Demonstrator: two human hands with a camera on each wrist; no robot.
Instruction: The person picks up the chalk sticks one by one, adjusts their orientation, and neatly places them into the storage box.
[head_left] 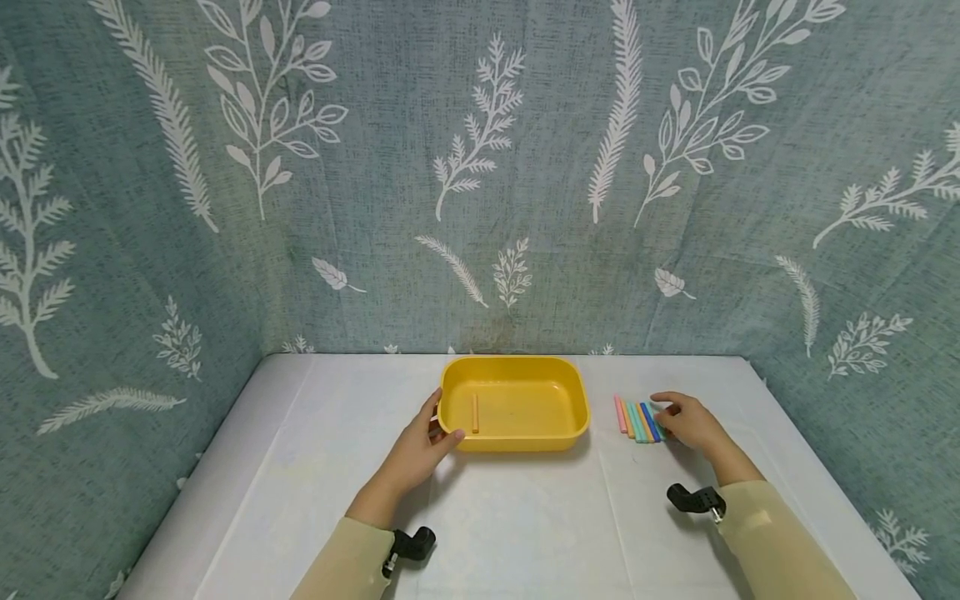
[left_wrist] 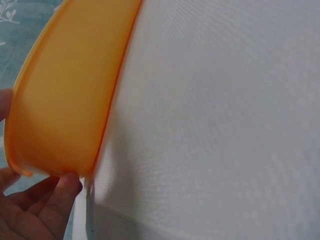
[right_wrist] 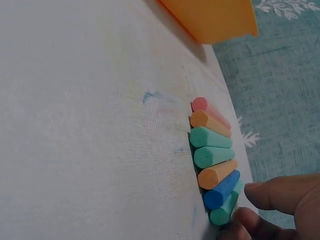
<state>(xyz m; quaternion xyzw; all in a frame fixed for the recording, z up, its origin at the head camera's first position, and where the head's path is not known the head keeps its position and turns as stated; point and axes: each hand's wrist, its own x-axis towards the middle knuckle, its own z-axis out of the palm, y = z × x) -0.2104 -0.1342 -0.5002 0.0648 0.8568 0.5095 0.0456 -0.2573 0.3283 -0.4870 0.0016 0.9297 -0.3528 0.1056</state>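
Note:
A yellow plastic tub (head_left: 517, 445) stands at the back middle of the table, with one orange chalk stick (head_left: 475, 413) lying inside near its left end. My left hand (head_left: 416, 450) grips the tub's front left corner, thumb at the rim and fingers round the side. To the right of the tub lies a slanted row of several chalk sticks: pink (right_wrist: 200, 104), orange, green and blue (right_wrist: 216, 196). At the row's right end, my right hand (head_left: 688, 425) has its fingertips right at the last green chalk stick (right_wrist: 220, 216), with thumb and forefinger spread apart.
White cloth (head_left: 517, 525) covers the table, with faint coloured chalk smudges (right_wrist: 150, 96) near the row. A leaf-patterned blue-green curtain (head_left: 375, 167) stands close behind the table and along both sides. Black wrist cameras (head_left: 415, 544) stick out from both sleeves.

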